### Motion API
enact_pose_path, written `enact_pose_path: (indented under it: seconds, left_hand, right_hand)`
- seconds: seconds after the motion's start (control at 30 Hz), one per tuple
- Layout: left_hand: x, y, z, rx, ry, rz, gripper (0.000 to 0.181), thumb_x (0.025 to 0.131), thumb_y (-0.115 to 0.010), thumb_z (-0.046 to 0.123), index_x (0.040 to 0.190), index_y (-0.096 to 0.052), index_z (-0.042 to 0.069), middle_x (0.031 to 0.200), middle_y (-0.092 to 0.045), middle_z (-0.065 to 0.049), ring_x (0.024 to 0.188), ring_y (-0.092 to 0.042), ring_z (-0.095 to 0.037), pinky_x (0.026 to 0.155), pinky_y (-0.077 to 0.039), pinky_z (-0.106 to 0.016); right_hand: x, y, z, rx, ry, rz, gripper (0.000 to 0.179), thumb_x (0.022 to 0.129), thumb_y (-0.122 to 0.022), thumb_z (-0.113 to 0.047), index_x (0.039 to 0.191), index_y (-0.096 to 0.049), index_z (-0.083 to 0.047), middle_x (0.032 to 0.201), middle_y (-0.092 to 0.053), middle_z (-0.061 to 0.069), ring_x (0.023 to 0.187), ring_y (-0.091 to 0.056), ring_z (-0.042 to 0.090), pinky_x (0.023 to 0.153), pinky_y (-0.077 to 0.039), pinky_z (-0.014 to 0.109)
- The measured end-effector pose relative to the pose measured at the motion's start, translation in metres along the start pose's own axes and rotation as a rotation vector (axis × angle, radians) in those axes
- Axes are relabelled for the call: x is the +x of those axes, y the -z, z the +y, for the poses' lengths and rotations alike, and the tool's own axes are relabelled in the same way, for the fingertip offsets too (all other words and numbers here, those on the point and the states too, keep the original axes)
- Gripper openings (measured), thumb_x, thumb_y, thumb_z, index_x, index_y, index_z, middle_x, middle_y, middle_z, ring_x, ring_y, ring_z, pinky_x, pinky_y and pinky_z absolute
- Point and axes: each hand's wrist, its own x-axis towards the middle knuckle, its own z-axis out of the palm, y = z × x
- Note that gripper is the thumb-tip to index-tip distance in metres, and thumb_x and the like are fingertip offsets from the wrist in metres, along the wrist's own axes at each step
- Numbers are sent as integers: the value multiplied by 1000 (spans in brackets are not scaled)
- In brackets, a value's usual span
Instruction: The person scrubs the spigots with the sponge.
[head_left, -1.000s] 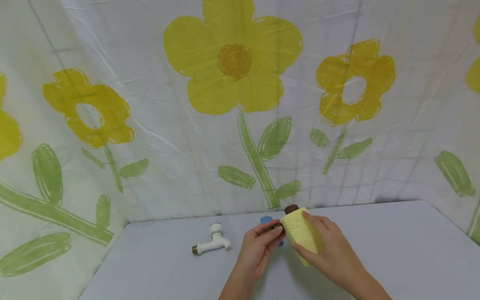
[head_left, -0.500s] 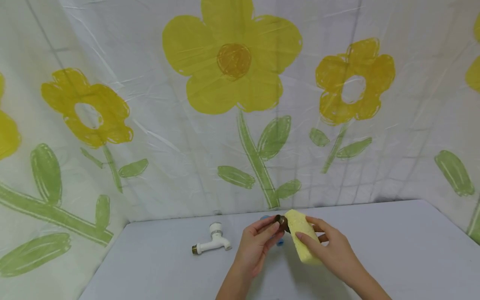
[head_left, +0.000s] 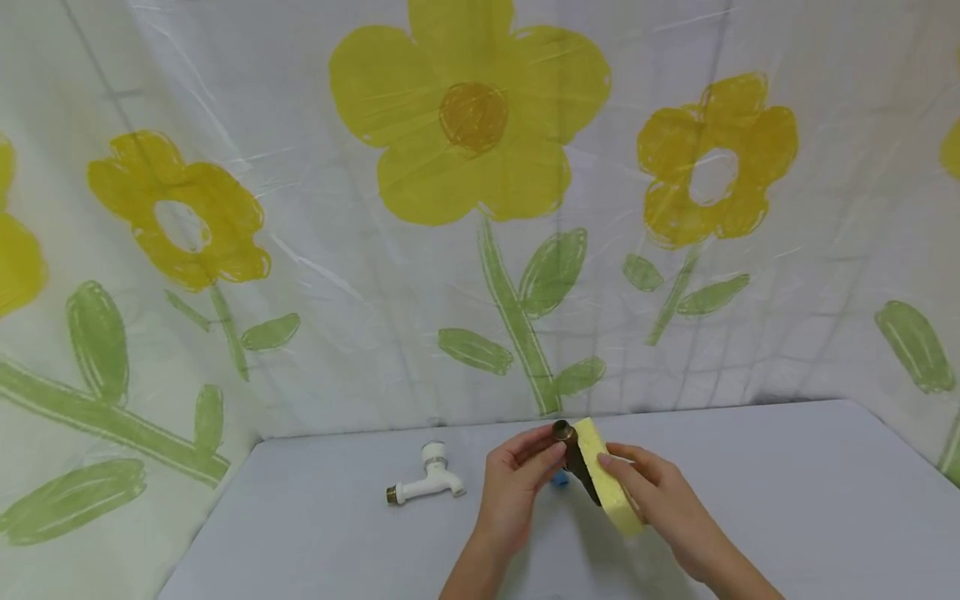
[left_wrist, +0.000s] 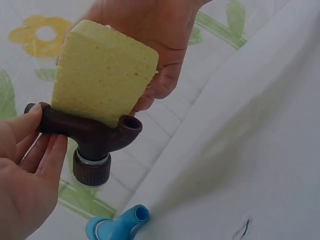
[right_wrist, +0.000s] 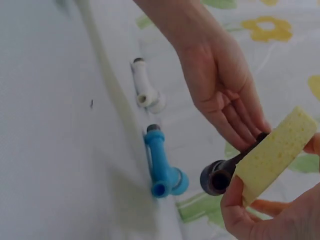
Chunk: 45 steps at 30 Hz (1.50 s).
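Note:
A dark brown faucet (left_wrist: 90, 131) is held above the table by my left hand (head_left: 517, 492), whose thumb and fingers pinch its threaded inlet end. My right hand (head_left: 671, 508) grips a pale yellow sponge (head_left: 609, 483) between thumb and fingers. One face of the sponge lies against the faucet's body. In the left wrist view the faucet's spout and ribbed knob stick out past the sponge. Behind the hands a blue faucet (right_wrist: 162, 162) lies on the table, mostly hidden in the head view.
A white faucet (head_left: 427, 475) with a brass threaded end lies on the table to the left of my hands. The white-covered table (head_left: 300, 533) ends at a flower-printed curtain (head_left: 337, 333) behind.
The faucet has been turned so that its threaded end points up toward the head camera. The sponge has tilted and shifted to the faucet's right side, now seen edge-on.

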Motion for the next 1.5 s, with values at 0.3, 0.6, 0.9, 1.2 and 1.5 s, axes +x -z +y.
enact_pose_path:
  seconds: [0.3, 0.6, 0.9, 1.2, 1.5]
  left_hand:
    - [1, -2, -1, 138, -93, 61, 34, 86, -80, -9, 119, -72, -11, 111, -78, -18, 96, -75, -14, 85, -61, -22]
    - [1, 0, -1, 135, -126, 58, 32, 86, -78, -11, 117, -72, -12, 108, -78, -16, 94, -75, -12, 86, -61, -23]
    - [0, 0, 3, 93, -116, 48, 34, 88, -77, -10, 121, -69, -14, 111, -78, -16, 97, -74, -11, 89, -60, -22]
    - [-2, -6, -1, 183, -72, 32, 31, 89, -80, -2, 118, -74, -7, 103, -78, -4, 101, -65, -14, 91, -54, -25]
    - [-5, -10, -8, 83, -29, 26, 33, 91, -77, -4, 123, -71, -8, 100, -76, 3, 103, -66, -13, 88, -55, -26]
  right_hand:
    - [0, -4, 0, 59, -24, -45, 68, 107, -57, -46, 151, -50, 6, 147, -60, 19, 114, -62, 27, 88, -59, 47]
    - [-1, -4, -1, 121, -31, -80, 70, 107, -57, -46, 153, -47, 7, 147, -58, 19, 109, -61, 26, 88, -60, 46]
    - [0, -2, -2, 162, -34, -86, 70, 110, -51, -44, 155, -41, 9, 155, -48, 27, 114, -60, 27, 87, -60, 44]
    - [-4, 2, -4, 238, 15, -87, 66, 112, -46, -40, 153, -41, 11, 141, -57, 19, 112, -61, 21, 85, -58, 39]
    - [-5, 4, -5, 239, 24, -91, 66, 112, -44, -39, 153, -41, 12, 143, -55, 20, 117, -61, 24, 88, -58, 39]
